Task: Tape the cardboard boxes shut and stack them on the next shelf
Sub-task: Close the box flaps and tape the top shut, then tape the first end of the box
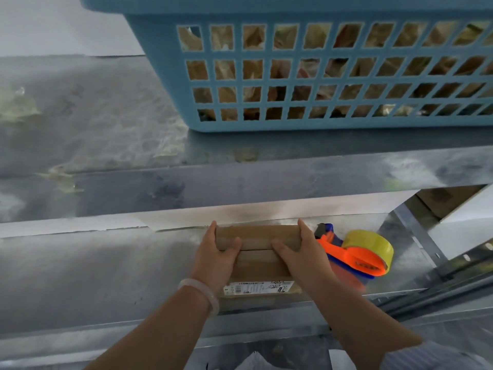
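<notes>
I see the left hand and right hand, fingers clamped on a smooth rectangular cardboard box on the dull metal shelf.

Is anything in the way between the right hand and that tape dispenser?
Nothing visible. The tape dispenser lies on the shelf right beside the right hand, which, like the left hand, grips the cardboard box.

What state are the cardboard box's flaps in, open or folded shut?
Folded shut: the cardboard box flaps lie flat, meeting at a seam, gripped by the left hand and right hand. Taped: cannot tell.
</notes>
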